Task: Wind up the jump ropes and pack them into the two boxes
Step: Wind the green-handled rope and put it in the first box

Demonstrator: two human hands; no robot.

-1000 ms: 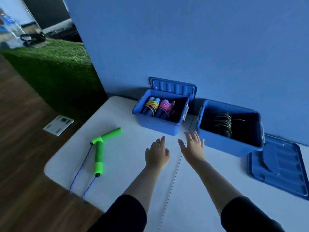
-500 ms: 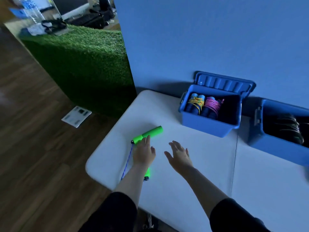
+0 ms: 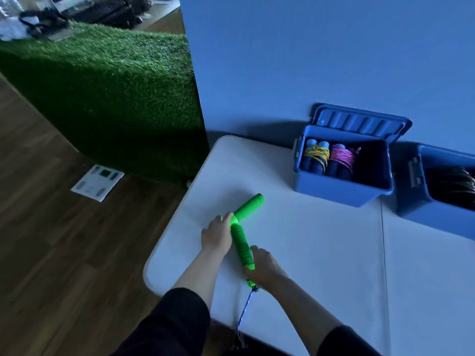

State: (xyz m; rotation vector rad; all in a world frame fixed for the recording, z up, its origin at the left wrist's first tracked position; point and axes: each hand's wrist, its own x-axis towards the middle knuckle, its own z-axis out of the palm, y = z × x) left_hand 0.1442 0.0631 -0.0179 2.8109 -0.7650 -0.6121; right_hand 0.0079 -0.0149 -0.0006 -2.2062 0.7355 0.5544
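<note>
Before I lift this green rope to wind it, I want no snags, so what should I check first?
1. Left hand on the far green handle: touching at its cord end, grip cannot tell.
2. Right hand on the near green handle: ok, fingers curl round its lower end.
3. Blue cord free: not ok, it hangs over the table edge, out of sight below.
4. Room in the left blue box: ok, space beside the yellow-wound rope and pink-wound rope.
5. Lid open: ok.
</note>
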